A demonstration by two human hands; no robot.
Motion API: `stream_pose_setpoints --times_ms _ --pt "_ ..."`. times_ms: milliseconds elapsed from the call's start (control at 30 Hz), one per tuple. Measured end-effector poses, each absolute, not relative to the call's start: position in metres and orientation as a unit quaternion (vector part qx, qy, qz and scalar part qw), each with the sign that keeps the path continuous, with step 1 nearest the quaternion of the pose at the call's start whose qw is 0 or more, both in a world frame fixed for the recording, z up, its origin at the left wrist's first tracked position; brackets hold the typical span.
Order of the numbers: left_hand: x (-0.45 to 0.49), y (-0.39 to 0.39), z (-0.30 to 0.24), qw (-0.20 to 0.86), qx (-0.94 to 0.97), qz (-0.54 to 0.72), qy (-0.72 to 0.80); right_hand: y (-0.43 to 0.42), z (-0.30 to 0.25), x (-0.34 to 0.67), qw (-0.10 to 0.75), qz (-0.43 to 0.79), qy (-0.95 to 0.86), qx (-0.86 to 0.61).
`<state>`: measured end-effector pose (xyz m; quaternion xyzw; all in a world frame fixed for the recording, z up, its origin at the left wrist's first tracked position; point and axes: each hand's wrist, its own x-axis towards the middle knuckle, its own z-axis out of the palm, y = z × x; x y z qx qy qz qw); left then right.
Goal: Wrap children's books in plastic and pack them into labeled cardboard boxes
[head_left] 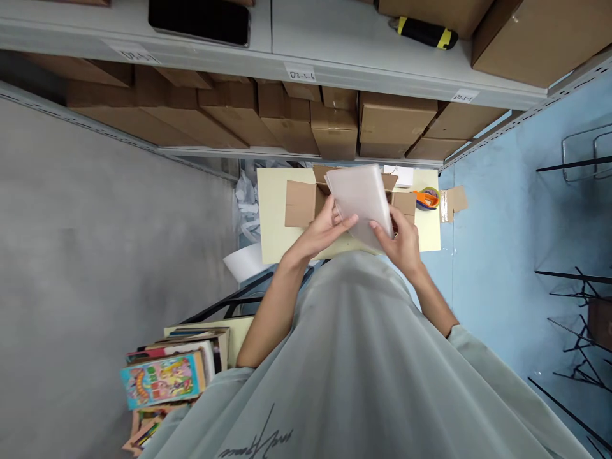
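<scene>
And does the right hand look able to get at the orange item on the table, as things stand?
Probably yes: the orange item lies on the table close to the right hand, and nothing seems to block the way. However, this hand would first need to let go of the pale packet.

Packet between left hand and right hand, over open carton on table. Tape roll on table, right of carton. Beyond table, shelving: boxes in row on lower tier; upper tier bears phone left, utility knife right. Book stack left, nearer than table.
</scene>
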<state>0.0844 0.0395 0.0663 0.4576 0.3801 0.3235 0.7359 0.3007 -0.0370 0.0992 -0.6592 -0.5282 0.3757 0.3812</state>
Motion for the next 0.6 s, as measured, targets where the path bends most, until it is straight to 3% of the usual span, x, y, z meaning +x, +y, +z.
stream_pose_setpoints --times_ms 133,233,400,600 --pt "0.082 0.027 0.060 0.760 0.456 0.324 0.331 -0.052 0.114 0.262 0.329 0.318 -0.617 -0.640" --pt "0.081 0.020 0.060 0.792 0.403 0.316 0.333 -0.054 0.114 0.251 0.311 0.348 -0.661 -0.587" --pt "0.086 0.018 0.057 0.747 0.304 0.389 0.446 -0.034 0.092 0.284 0.358 0.396 -0.600 -0.595" --pt "0.088 0.024 0.047 0.691 0.333 0.401 0.501 -0.018 0.063 0.315 0.362 0.632 -0.386 -0.566"
